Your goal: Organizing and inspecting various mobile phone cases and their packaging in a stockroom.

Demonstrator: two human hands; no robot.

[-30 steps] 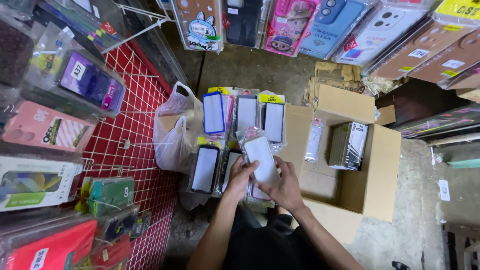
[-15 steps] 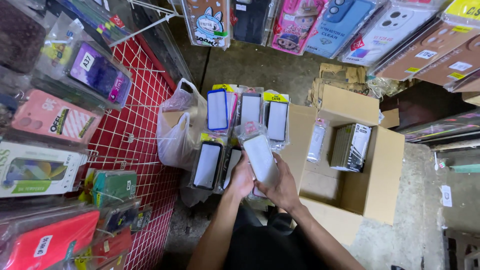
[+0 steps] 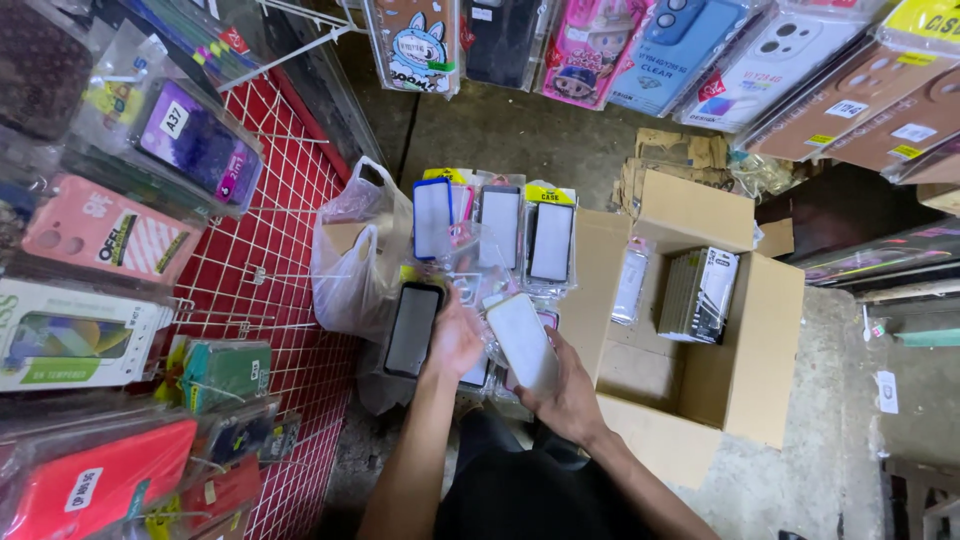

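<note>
We are sorting packaged phone cases: our right hand (image 3: pixel 570 385) grips a white-backed phone case packet (image 3: pixel 522 340) above a spread of similar packets (image 3: pixel 500 225), while our left hand (image 3: pixel 455 335) lies open on a black-framed one (image 3: pixel 413 328). Setting it down would call for a free gap. Beside us stand an open cardboard box (image 3: pixel 745 360), a red wire rack (image 3: pixel 290 250) and a concrete floor (image 3: pixel 500 130).
</note>
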